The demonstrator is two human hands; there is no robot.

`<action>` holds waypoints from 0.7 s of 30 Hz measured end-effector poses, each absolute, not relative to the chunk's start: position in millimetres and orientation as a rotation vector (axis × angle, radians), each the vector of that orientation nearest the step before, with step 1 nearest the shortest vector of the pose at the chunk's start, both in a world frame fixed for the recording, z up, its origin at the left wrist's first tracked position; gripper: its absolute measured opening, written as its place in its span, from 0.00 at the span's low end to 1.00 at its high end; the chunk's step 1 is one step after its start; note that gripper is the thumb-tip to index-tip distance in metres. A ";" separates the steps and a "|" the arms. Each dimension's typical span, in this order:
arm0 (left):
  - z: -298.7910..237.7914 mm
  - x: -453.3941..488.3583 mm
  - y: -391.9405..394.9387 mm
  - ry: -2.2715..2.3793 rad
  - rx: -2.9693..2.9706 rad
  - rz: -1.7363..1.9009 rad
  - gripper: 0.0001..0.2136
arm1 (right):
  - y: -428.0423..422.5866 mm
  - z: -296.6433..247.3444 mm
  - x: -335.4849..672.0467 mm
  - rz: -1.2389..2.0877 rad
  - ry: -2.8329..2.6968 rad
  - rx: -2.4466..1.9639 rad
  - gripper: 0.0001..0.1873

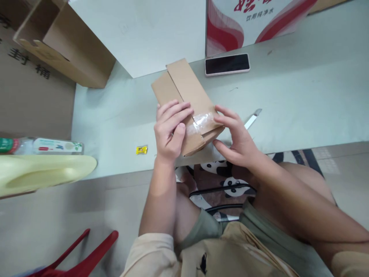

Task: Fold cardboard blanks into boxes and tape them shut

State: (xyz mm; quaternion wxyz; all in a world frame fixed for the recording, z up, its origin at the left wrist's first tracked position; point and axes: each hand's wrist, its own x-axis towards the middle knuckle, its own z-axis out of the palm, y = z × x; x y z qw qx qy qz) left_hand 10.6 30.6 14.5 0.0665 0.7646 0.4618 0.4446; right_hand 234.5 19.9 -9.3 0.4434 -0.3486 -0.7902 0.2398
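A small brown cardboard box (190, 88) is tilted up near the table's front edge, with clear tape (203, 121) across its near end. My left hand (172, 129) grips the box's left side, fingers lying over the top and thumb by the tape. At the near right corner, my right hand (235, 132) holds the box edge between thumb and fingers. A flap at that end stands slightly apart from the side below it. Just beyond my right hand lies a utility knife (253, 118), its handle partly hidden.
A phone (227, 64) lies behind the box, before a red and white carton (248, 27). A large white box (150, 34) stands at the back. A yellow wrapped candy (141, 149) is on the left. Open cardboard boxes (77, 46) fill the far left; a red stool (89, 257) is below.
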 end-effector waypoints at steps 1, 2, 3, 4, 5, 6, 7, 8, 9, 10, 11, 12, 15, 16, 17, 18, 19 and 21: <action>11.4 12.3 30.1 1.390 2.293 1.373 0.22 | 19.5 -8.0 237.2 0.578 -1.945 -0.973 0.27; 8.6 14.3 29.6 1.381 2.277 1.409 0.21 | 19.2 -5.9 240.8 0.557 -1.946 -1.124 0.26; 6.5 16.8 28.9 1.371 2.260 1.444 0.21 | 19.1 -3.2 245.0 0.536 -1.967 -1.309 0.25; 5.0 19.6 28.0 1.367 2.244 1.474 0.20 | 19.2 0.0 249.7 0.521 -2.009 -1.513 0.24; 4.2 22.6 27.2 1.375 2.230 1.495 0.20 | 19.5 3.2 254.6 0.514 -2.068 -1.721 0.24; 3.9 25.6 26.4 1.393 2.219 1.504 0.20 | 20.0 6.0 259.3 0.518 -2.136 -1.912 0.25; 3.9 28.3 25.7 1.413 2.213 1.508 0.20 | 20.7 8.4 263.5 0.531 -2.201 -2.067 0.26; 4.1 30.7 25.2 1.430 2.209 1.509 0.21 | 21.6 9.9 266.9 0.546 -2.251 -2.187 0.26; 4.3 32.5 25.0 1.443 2.206 1.507 0.21 | 22.5 10.7 269.3 0.556 -2.280 -2.271 0.26; 4.3 33.7 24.9 1.452 2.204 1.506 0.22 | 23.4 10.8 270.9 0.563 -2.286 -2.319 0.24; 4.3 34.4 25.0 1.457 2.202 1.504 0.22 | 24.3 10.2 271.6 0.575 -2.271 -2.325 0.23; 4.0 34.6 25.3 1.460 2.199 1.500 0.22 | 25.1 9.3 271.8 0.598 -2.229 -2.297 0.21; 2.1 33.9 26.1 1.473 2.188 1.474 0.24 | 26.0 5.9 271.3 0.737 -2.000 -2.006 0.18; 1.1 33.6 26.2 1.485 2.183 1.458 0.25 | 25.7 5.3 271.3 0.787 -1.911 -1.840 0.18; -0.2 33.2 26.2 1.502 2.176 1.441 0.26 | 25.0 5.3 271.4 0.825 -1.825 -1.647 0.20; -1.6 33.0 26.1 1.523 2.167 1.425 0.27 | 23.9 5.8 271.5 0.842 -1.753 -1.456 0.21; -3.0 32.9 25.8 1.546 2.156 1.416 0.29 | 22.2 6.8 271.8 0.836 -1.701 -1.284 0.23; -5.2 33.0 24.6 1.584 2.128 1.416 0.32 | 16.8 9.7 272.4 0.745 -1.659 -1.051 0.26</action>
